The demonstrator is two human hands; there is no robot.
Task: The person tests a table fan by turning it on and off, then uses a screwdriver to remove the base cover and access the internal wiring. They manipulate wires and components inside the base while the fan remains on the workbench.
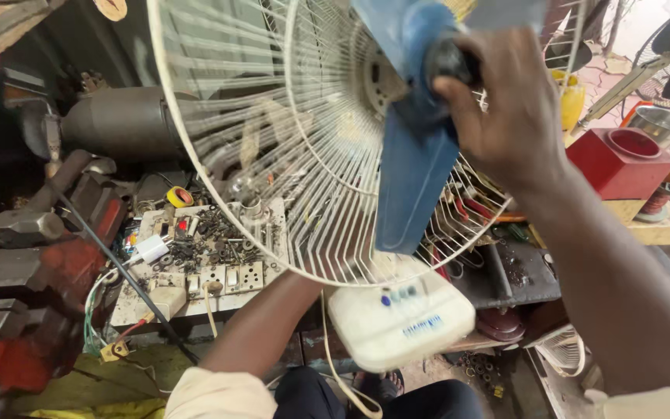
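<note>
While the right hand [509, 116] is gripping the blue blade [416, 155] hub, the left hand is reaching unseen behind the grille [273, 155]. Judging by this, blade fitting is underway; next calls for steadying the fan.

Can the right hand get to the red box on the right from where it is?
Probably yes. The right hand grips the blue fan blade in front of the wire guard, and the red box sits just right of it with nothing between, though the hand must let go first.
</note>
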